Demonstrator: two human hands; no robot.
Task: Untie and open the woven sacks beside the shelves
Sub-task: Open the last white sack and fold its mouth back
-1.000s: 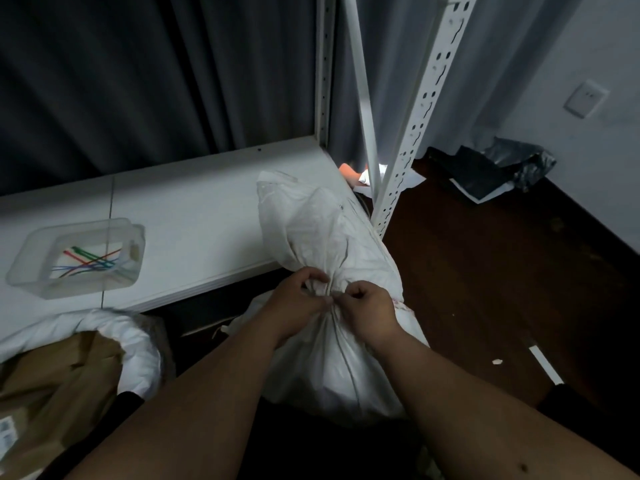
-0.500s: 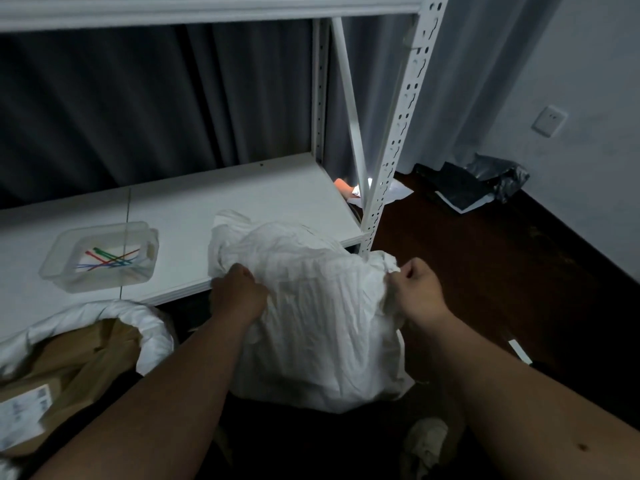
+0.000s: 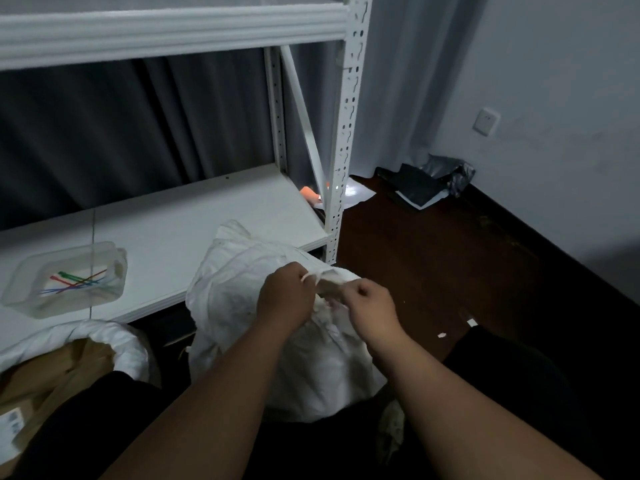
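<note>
Bare forearms, dark trousers (image 3: 519, 375)

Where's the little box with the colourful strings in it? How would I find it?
Look at the low white shelf of the metal rack. Near its left front edge sits a clear plastic tub, above a rolled-open sack of cardboard. It is see-through, with red, green and blue ties lying crossed inside.
</note>
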